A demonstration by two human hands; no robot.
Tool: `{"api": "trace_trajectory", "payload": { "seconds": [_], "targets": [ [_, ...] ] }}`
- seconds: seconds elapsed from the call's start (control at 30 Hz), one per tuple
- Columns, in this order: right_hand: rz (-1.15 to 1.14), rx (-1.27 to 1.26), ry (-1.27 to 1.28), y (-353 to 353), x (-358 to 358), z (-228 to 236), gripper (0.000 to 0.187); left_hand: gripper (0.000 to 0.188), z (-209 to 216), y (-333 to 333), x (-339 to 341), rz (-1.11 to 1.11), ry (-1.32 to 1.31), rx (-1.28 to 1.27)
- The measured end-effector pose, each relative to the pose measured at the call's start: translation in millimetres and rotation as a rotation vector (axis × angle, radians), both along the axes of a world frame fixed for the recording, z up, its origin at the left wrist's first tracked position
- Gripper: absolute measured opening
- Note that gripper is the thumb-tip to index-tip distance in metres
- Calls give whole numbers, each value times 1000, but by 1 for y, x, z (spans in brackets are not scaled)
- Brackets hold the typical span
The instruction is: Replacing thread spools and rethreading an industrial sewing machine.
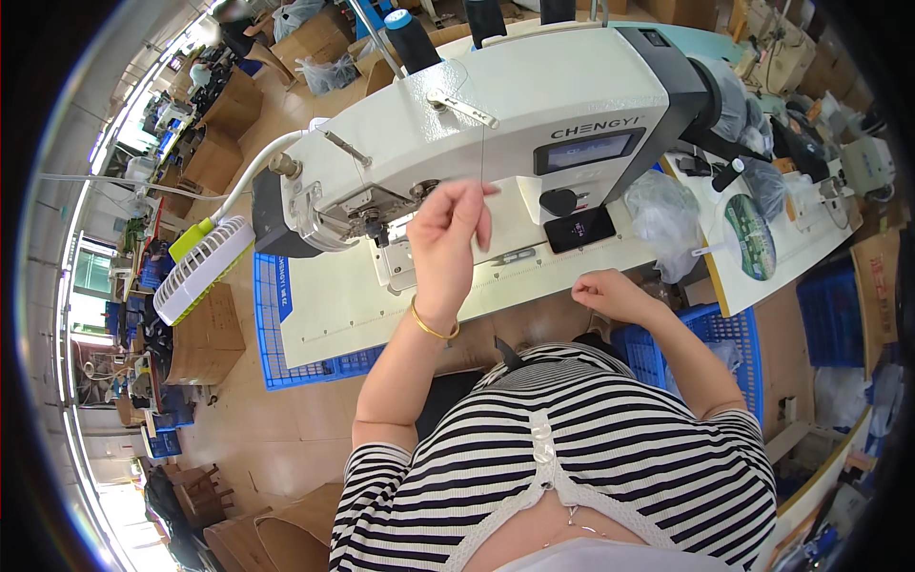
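Note:
A white sewing machine (pixel 515 91) stands in front of me on a pale table (pixel 353 315) with a printed ruler along it. My left hand (pixel 448 224) is raised before the machine's arm, right of the needle area (pixel 376 229). Its fingers are closed in a pinch where a thin dark thread (pixel 482 153) comes down from the metal thread guide (pixel 464 108). At the table's front edge, my right hand (pixel 610 294) is loosely curled, its palm hidden. Beyond it lie a black phone (pixel 579 230) and thread snips (pixel 515 257).
A white fan (pixel 205 272) hangs left of the machine head. Blue baskets (pixel 272 324) stand under the table on both sides. Clear plastic bags (pixel 662 217) and a green oval hand fan (pixel 750 236) are at the right. Thread cones (pixel 412 40) rise behind the machine.

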State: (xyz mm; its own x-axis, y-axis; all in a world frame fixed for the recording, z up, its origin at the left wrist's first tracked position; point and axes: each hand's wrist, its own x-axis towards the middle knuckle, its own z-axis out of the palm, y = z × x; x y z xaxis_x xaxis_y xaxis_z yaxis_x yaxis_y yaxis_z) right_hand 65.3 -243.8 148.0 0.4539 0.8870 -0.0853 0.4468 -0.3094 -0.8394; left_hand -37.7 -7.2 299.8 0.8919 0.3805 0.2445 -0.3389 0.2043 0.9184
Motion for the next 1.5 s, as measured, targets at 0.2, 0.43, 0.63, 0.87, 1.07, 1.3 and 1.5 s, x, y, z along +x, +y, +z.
{"api": "trace_trajectory", "payload": {
  "seconds": [0.2, 0.43, 0.63, 0.87, 1.07, 1.3, 1.5],
  "targets": [
    [-61, 38, 266, 26, -14, 8, 15, 10, -30, -2, -17, 283, 51, 603],
    [-18, 73, 201, 44, -15, 8, 16, 7, -22, -1, -18, 299, -144, 1130],
    [23, 57, 197, 52, -16, 7, 17, 8, -10, -4, -11, 72, -291, 1055],
    [41, 40, 216, 55, -23, 1, 17, 12, -105, -4, -27, -295, 436, 187],
    [-102, 66, -195, 67, 5, -76, 19, 13, -147, 3, -39, -59, 452, 116],
    [-132, 127, -661, 108, 19, -118, 18, 12, -150, 18, -52, 71, 364, -23],
    [145, -14, -1067, 153, 13, -167, 14, 13, -148, 22, -65, 82, 325, -98]
  ]
}}
